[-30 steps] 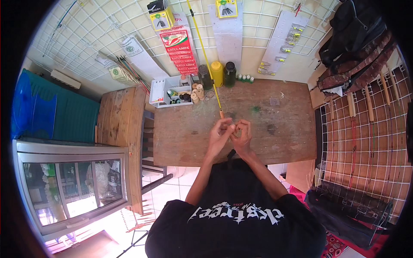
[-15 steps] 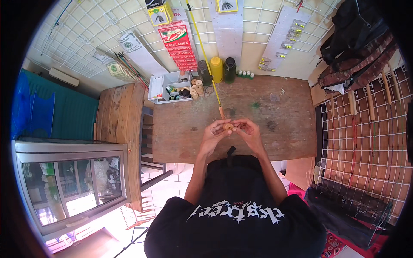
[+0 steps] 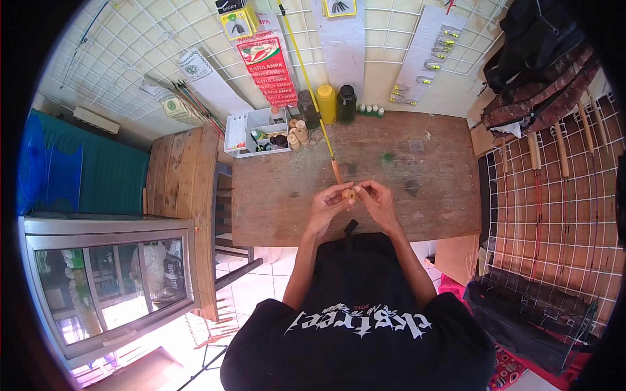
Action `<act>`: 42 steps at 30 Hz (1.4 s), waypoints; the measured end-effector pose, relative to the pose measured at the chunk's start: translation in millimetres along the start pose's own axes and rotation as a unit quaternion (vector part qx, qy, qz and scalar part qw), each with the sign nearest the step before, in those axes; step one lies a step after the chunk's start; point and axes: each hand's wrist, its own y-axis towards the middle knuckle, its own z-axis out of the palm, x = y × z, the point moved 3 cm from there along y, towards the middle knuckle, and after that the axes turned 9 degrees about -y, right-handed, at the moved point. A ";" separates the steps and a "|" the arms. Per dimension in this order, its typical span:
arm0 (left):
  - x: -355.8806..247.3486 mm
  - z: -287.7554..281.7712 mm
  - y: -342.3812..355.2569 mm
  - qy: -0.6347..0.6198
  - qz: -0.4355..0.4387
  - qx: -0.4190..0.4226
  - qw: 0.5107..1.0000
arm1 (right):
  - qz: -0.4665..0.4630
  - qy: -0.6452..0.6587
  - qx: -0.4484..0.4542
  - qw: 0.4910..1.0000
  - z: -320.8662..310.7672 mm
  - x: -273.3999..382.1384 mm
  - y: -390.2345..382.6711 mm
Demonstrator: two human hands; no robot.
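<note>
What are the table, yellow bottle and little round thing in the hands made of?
The table looks like dull, worn wood: brown and stained. The yellow bottle is probably smooth plastic, evenly coloured. The round thing may be wood or cork, being tan; finish unclear.

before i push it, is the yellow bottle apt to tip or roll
The yellow bottle is taller than wide, so a push near its top would probably tip it. Its rounded sides suggest it might roll once down. The dark bottle stands close on its right, so pushing that way could knock both.
</note>
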 end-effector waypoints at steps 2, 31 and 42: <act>-1.8 2.1 -1.0 -0.004 0.004 -0.007 1.000 | 0.012 -0.010 0.003 1.000 0.2 -1.3 0.6; -32.1 -28.7 -28.7 0.120 0.133 -0.159 0.971 | -0.147 -0.047 0.010 0.988 23.1 30.7 9.9; -34.7 -38.4 -34.3 -0.069 0.093 -0.125 0.985 | -0.053 -0.021 -0.164 0.985 16.6 23.4 15.7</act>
